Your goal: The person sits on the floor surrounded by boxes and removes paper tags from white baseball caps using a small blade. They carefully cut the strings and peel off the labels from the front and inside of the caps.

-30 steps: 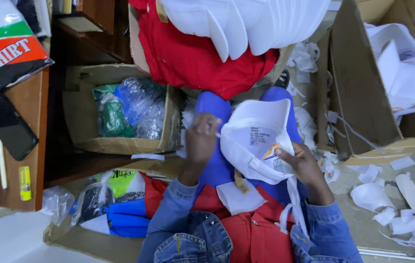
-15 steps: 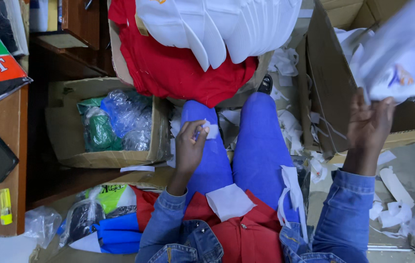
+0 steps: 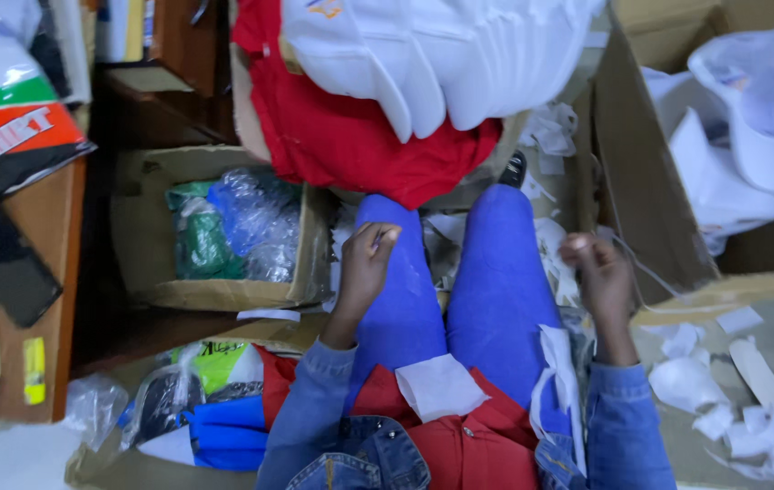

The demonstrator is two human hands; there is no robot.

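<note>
My left hand [image 3: 367,265] rests over my left thigh in blue trousers [image 3: 405,308], fingertips pinched on a small white paper scrap. My right hand [image 3: 597,272] hovers beside my right knee with its fingers curled in, and a thin white strand runs from it toward the cardboard box [image 3: 650,200]. A white cap [image 3: 759,118] lies in that box on the right, apart from both hands. A white paper piece [image 3: 439,386] lies on my lap over red cloth [image 3: 478,445].
A stack of white caps [image 3: 441,54] sits on a red garment [image 3: 350,136] ahead. Another cardboard box [image 3: 160,295] with plastic-wrapped items stands left. White paper scraps [image 3: 732,390] litter the floor at right. A wooden shelf [image 3: 33,227] with a dark phone is at far left.
The white cap left my lap: my right hand carried it to the box on the right, let go, and came back near my knee. My left hand stayed over the thigh.
</note>
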